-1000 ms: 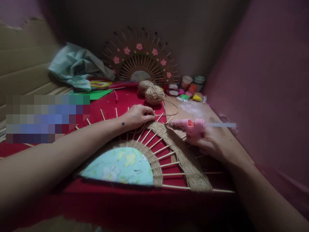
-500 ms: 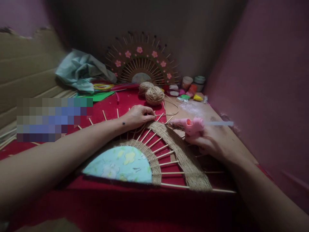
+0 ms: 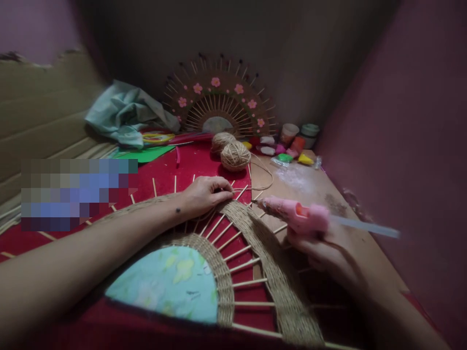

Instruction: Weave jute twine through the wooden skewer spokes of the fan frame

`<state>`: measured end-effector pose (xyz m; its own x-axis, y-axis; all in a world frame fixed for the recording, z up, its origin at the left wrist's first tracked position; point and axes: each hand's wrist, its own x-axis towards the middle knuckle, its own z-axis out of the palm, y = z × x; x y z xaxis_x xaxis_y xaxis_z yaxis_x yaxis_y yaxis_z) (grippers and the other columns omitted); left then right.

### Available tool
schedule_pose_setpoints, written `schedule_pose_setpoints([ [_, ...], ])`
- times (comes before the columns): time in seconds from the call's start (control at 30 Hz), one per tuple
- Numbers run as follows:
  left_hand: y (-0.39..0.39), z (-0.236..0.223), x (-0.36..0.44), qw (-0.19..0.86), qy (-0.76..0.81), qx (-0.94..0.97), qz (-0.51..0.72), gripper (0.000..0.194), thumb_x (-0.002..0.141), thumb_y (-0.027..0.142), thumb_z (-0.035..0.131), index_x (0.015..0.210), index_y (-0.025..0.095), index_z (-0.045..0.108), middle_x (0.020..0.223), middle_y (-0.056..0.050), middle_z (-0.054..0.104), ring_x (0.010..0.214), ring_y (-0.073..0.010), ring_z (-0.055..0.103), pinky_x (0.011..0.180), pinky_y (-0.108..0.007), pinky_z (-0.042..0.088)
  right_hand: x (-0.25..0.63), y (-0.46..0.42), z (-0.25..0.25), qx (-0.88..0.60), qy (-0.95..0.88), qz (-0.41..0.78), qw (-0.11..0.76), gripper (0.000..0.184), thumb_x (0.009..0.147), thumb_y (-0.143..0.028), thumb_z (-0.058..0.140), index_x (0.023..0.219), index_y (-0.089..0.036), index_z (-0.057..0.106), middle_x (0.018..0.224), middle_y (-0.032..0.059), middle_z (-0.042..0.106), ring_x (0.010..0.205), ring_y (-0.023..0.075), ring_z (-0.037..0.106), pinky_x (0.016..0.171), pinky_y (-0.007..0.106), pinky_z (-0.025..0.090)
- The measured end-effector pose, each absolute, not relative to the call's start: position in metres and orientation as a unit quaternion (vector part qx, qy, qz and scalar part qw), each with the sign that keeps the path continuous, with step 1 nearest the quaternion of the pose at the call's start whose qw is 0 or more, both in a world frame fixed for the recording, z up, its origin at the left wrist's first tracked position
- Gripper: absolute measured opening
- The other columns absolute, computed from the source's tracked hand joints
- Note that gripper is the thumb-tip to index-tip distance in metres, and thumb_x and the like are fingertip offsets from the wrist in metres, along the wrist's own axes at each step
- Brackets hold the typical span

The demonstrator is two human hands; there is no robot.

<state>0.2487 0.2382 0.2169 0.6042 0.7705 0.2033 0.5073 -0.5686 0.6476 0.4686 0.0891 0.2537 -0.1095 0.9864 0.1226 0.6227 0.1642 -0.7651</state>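
Observation:
My left hand (image 3: pixel 209 193) pinches a strand of jute twine (image 3: pixel 263 187) at the outer woven edge of a half-round stick fan (image 3: pixel 272 262). The fan has thin wooden sticks, two woven twine bands and a pale blue flowered cloth centre (image 3: pixel 171 282). My right hand (image 3: pixel 321 248) is closed around a pink hot glue gun (image 3: pixel 304 214), with a whitish glue stick (image 3: pixel 368 227) jutting from its back. The gun's nozzle points left, near the stick ends just right of my left fingers. Two balls of jute twine (image 3: pixel 235 155) lie behind my left hand.
A finished fan with pink flowers (image 3: pixel 215 82) leans against the back wall. Crumpled pale cloth (image 3: pixel 122 114), yellow-handled scissors (image 3: pixel 158 137) and green sheet (image 3: pixel 146 154) lie back left. Cups (image 3: pixel 289 133) and colourful clay packs (image 3: pixel 284 158) stand back right. A pink wall (image 3: pixel 412 160) bounds the right.
My right hand and the glue gun have shifted right and down, turning the glue stick downward. My left hand keeps its pinch on the twine. The whole view has tilted slightly.

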Motion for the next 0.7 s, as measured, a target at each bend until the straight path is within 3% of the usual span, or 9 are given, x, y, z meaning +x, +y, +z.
schedule_pose_setpoints([
  [0.1,0.236,0.217,0.247,0.275,0.372,0.852,0.245,0.018,0.081,0.029,0.055,0.082,0.016,0.068,0.079,-0.002,0.068,0.074,-0.0129,0.059,0.069,-0.024,0.044,0.473,0.088,0.251,-0.581,-0.668,0.301,0.355,0.053,0.079,-0.022,0.048,0.131,-0.028,0.051,0.09,0.0036,0.069,0.077,0.0231,0.065,0.073,0.038,0.055],
  [0.3,0.233,0.218,0.244,0.287,0.351,0.859,0.24,0.016,0.086,0.027,0.053,0.085,0.017,0.066,0.084,-0.001,0.065,0.077,-0.0108,0.059,0.072,-0.022,0.044,0.477,0.092,0.25,-0.551,-0.677,0.395,0.287,0.049,0.079,-0.032,0.048,0.128,-0.034,0.054,0.105,0.0033,0.067,0.096,0.0267,0.063,0.076,0.038,0.056],
  [0.5,0.231,0.218,0.242,0.286,0.334,0.868,0.23,0.016,0.088,0.026,0.051,0.086,0.018,0.065,0.085,-0.001,0.064,0.079,-0.0109,0.058,0.074,-0.022,0.044,0.478,0.095,0.248,-0.598,-0.681,0.319,0.277,0.051,0.076,-0.033,0.056,0.127,-0.034,0.055,0.11,0.0041,0.066,0.107,0.0314,0.059,0.084,0.041,0.054],
  [0.63,0.231,0.217,0.242,0.291,0.328,0.869,0.231,0.016,0.088,0.026,0.05,0.087,0.019,0.065,0.088,-0.001,0.063,0.081,-0.0114,0.058,0.075,-0.023,0.044,0.483,0.088,0.244,-0.609,-0.694,0.267,0.276,0.051,0.082,-0.034,0.048,0.133,-0.031,0.049,0.108,0.0054,0.067,0.103,0.0265,0.062,0.081,0.035,0.055],
  [0.7,0.232,0.217,0.242,0.293,0.327,0.867,0.235,0.017,0.088,0.026,0.05,0.087,0.018,0.065,0.088,-0.002,0.064,0.081,-0.0118,0.058,0.076,-0.024,0.045,0.491,0.08,0.241,-0.64,-0.696,0.182,0.268,0.049,0.085,-0.033,0.043,0.134,-0.03,0.047,0.109,0.0058,0.067,0.101,0.0245,0.063,0.079,0.032,0.055],
])
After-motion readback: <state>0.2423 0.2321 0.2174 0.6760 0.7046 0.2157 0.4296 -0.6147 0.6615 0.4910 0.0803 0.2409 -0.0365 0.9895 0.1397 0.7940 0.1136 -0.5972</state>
